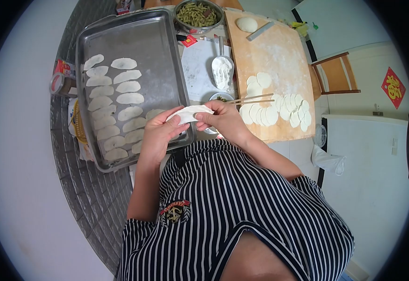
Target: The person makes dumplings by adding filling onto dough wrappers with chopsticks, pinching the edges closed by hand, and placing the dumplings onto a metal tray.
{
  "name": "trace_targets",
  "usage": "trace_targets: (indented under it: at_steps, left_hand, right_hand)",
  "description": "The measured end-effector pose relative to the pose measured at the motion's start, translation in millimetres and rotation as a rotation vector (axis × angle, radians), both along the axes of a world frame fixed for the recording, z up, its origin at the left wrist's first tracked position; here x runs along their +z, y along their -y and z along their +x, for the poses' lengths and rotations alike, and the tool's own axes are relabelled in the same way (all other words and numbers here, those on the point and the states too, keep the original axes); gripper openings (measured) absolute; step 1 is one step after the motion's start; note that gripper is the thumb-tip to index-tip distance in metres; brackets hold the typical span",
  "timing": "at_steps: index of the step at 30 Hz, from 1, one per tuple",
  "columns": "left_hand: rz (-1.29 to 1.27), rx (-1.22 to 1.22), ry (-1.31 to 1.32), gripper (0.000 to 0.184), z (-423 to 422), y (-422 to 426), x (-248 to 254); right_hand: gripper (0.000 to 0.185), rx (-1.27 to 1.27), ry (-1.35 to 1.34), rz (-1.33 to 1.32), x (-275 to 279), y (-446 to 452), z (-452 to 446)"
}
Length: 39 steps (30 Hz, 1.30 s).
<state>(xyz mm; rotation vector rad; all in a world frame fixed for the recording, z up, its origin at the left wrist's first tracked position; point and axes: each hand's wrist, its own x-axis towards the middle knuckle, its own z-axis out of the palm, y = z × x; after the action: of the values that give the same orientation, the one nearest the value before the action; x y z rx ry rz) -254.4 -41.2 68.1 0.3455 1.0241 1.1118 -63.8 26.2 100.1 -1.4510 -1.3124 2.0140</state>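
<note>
Between my two hands is a folded white dumpling (190,113), its long edge pinched by the fingers. My left hand (159,133) grips its left end, fingers behind and thumb in front. At the right end, my right hand (225,122) pinches the dough with thumb and fingers. A pair of chopsticks (256,99) sticks out beside my right hand toward the board; whether the hand touches them I cannot tell. Partly hidden behind that hand is a bowl (221,95) with greenish filling. Left of my hands, a metal tray (160,47) carries rows of folded dumplings (129,98).
On the wooden board (279,56) lie overlapping round wrappers (263,115), a dough ball (247,25) and a flat metal blade (260,31). A scoop of flour (222,70) rests between tray and board. A bowl of green pods (197,16) stands behind. A chair (338,74) is at right.
</note>
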Motion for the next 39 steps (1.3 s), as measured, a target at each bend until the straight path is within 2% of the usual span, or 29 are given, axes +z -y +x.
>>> trace_targets:
  at_steps: [3,5,9,11,13,15,18,21,25,27,28,30,31,33,35,36,37,38,39]
  left_hand:
    - [0.041,-0.045,-0.074,0.028,6.9,1.8,-0.6]
    - [0.058,-0.042,-0.122,0.029,13.4,5.4,-7.8]
    - [-0.007,0.013,-0.121,0.025,10.4,11.6,-19.4]
    - [-0.010,0.001,-0.119,0.025,6.8,15.1,-24.2]
    - [-0.111,0.046,-0.010,0.026,1.4,19.4,-29.1]
    - [-0.122,0.040,0.000,0.028,-4.7,21.7,-38.7]
    - [-0.141,0.111,-0.131,0.028,-22.5,14.6,-82.2]
    - [-0.124,0.081,-0.257,0.028,-36.2,-13.0,-97.8]
    - [-0.151,0.002,-0.282,0.028,-46.5,-48.8,-114.4]
    - [-0.223,-0.031,-0.515,0.027,-60.6,-56.3,-133.1]
    - [-0.225,-0.040,-0.516,0.027,-69.9,-53.9,-142.9]
    - [-0.059,-0.162,-1.190,0.022,-85.9,-50.3,-160.3]
    - [-0.049,-0.172,-1.187,0.022,-91.1,-47.5,-165.4]
    - [0.097,0.005,-1.540,0.023,-92.8,-36.6,-167.9]
    - [0.031,0.103,-1.335,0.021,-76.2,-32.7,-140.8]
    - [0.045,0.084,-1.313,0.021,-63.7,-30.3,-134.7]
    - [0.030,0.193,-1.095,0.021,-51.8,-27.8,-128.8]
    - [0.015,0.300,-0.877,0.021,-42.5,-26.9,-125.0]
    - [0.024,0.288,-0.868,0.021,-29.6,-26.6,-113.6]
  right_hand:
    - [0.025,0.041,-0.060,0.040,-5.9,1.7,-1.9]
    - [0.019,0.084,-0.021,0.007,-10.8,3.7,-4.1]
    - [0.021,0.114,0.057,0.022,-17.4,4.0,-3.1]
    - [0.022,0.097,0.036,0.008,-24.3,4.4,-2.9]
    - [0.023,-0.001,0.007,-0.135,-22.5,3.9,-2.8]
    - [0.024,0.017,-0.008,-0.140,-46.0,5.8,3.1]
    - [0.027,-0.062,-0.049,-0.119,-61.9,9.1,9.0]
    - [0.028,-0.104,-0.041,-0.142,-61.3,8.0,19.1]
    - [0.026,-0.174,-0.039,-0.178,-60.2,11.2,36.6]
    - [0.026,-0.192,-0.028,-0.168,-61.9,14.1,49.6]
    - [0.026,-0.186,0.004,-0.139,-64.4,15.0,58.7]
    - [0.025,-0.227,0.040,-0.130,-74.3,18.0,82.1]
    - [0.025,-0.239,0.043,-0.128,-74.9,19.9,93.2]
    - [0.022,-0.316,0.164,-0.120,-71.5,19.8,120.7]
    - [0.020,-0.416,0.186,-0.114,-95.8,22.6,164.6]
    - [0.020,-0.494,0.334,-0.044,-108.3,22.6,187.8]
    - [0.021,-0.569,0.481,0.024,-118.0,22.9,210.2]
    - [0.021,-0.590,0.494,0.033,-128.0,23.1,230.7]
    - [0.024,-0.656,0.597,0.058,-134.9,21.4,248.7]
